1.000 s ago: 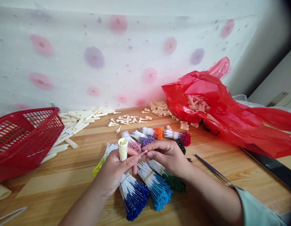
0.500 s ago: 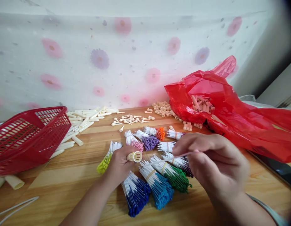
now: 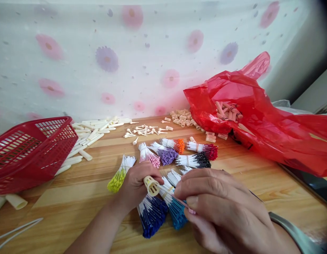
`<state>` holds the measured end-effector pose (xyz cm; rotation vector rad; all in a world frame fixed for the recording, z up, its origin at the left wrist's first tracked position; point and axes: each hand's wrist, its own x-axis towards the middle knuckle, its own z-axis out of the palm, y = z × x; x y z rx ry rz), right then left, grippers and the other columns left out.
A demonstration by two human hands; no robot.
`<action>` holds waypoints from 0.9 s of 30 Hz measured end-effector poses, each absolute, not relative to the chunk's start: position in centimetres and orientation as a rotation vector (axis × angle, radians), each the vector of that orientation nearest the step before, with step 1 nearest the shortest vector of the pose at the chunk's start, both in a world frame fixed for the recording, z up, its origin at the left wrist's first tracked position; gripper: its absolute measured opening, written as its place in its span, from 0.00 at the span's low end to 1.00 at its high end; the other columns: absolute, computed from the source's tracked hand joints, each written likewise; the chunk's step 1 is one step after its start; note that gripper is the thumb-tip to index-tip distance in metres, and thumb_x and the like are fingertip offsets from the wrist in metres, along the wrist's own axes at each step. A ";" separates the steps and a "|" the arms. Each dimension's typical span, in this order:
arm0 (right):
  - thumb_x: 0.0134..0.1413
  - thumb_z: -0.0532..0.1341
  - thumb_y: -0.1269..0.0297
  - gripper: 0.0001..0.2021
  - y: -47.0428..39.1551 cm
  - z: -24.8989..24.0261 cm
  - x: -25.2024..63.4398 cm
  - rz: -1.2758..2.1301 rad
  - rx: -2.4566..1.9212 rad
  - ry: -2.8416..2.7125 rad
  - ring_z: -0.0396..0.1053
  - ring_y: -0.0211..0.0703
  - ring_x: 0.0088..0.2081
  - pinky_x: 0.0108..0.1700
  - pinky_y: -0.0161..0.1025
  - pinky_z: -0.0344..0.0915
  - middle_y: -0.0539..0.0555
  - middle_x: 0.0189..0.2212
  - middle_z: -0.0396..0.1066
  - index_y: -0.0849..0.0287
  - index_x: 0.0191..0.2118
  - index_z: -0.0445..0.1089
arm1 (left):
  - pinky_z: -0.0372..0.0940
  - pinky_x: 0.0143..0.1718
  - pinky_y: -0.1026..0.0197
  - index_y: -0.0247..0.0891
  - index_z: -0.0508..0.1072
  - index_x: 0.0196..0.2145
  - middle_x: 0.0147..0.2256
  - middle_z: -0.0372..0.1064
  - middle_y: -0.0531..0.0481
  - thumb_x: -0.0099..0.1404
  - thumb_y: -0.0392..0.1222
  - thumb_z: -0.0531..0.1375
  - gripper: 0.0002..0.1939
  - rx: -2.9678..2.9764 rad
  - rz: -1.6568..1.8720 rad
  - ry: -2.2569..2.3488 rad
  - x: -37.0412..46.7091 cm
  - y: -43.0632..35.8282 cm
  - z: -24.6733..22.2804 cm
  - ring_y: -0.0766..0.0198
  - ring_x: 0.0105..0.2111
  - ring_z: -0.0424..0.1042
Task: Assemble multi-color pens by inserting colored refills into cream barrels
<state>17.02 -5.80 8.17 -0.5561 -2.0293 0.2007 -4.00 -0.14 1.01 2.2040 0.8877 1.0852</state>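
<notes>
My left hand [image 3: 138, 180] is closed round a cream slotted tube [image 3: 152, 186], its open end facing right. Between the pinched fingers of my right hand [image 3: 213, 204] is a thin white stick with a pink tip [image 3: 191, 211]. The stick's far end points at the slotted tube; whether it touches is too small to tell. Below and behind the hands lie banded bundles of sticks: dark blue [image 3: 152, 217], light blue [image 3: 175, 208], yellow [image 3: 121, 174], pink [image 3: 149, 155], purple [image 3: 165, 153], orange [image 3: 174, 144], black [image 3: 193, 160] and red [image 3: 203, 149]. My right hand hides the green bundle's tips.
A red basket [image 3: 34, 155] stands at the left beside long cream tubes [image 3: 92, 135]. Small cream pegs [image 3: 145, 130] and slotted pieces [image 3: 183, 118] lie at the back. A red plastic bag [image 3: 248, 106] holds more pieces, and a dark flat object [image 3: 308, 181] lies at the right.
My right hand has moved left and down, bringing the stick nearer the slotted tube and covering the green bundle. The red and black bundles show more fully. The tube's open end has tilted downward.
</notes>
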 end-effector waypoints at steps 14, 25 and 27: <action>0.54 0.60 0.75 0.06 -2.6 4.0 15.0 0.170 -0.692 -1.937 0.68 0.40 0.35 0.36 0.38 0.68 0.56 0.35 0.71 0.61 0.37 0.69 | 0.61 0.41 0.57 0.39 0.67 0.44 0.38 0.65 0.46 0.64 0.62 0.49 0.25 2.338 0.971 0.971 -4.8 -0.3 0.9 0.57 0.40 0.65; 0.54 0.60 0.75 0.04 -1.8 4.0 15.4 0.124 -0.734 -1.961 0.65 0.38 0.34 0.35 0.37 0.64 0.52 0.32 0.67 0.59 0.34 0.70 | 0.62 0.38 0.59 0.38 0.69 0.41 0.37 0.65 0.45 0.69 0.52 0.47 0.18 2.452 0.995 1.173 -4.8 -0.7 1.1 0.58 0.37 0.66; 0.55 0.60 0.75 0.04 -1.6 4.0 15.4 0.145 -0.764 -1.966 0.65 0.38 0.34 0.36 0.37 0.64 0.52 0.31 0.67 0.59 0.32 0.70 | 0.62 0.37 0.59 0.38 0.70 0.41 0.36 0.66 0.46 0.69 0.52 0.48 0.17 2.482 1.012 1.211 -4.7 -0.7 1.0 0.58 0.37 0.67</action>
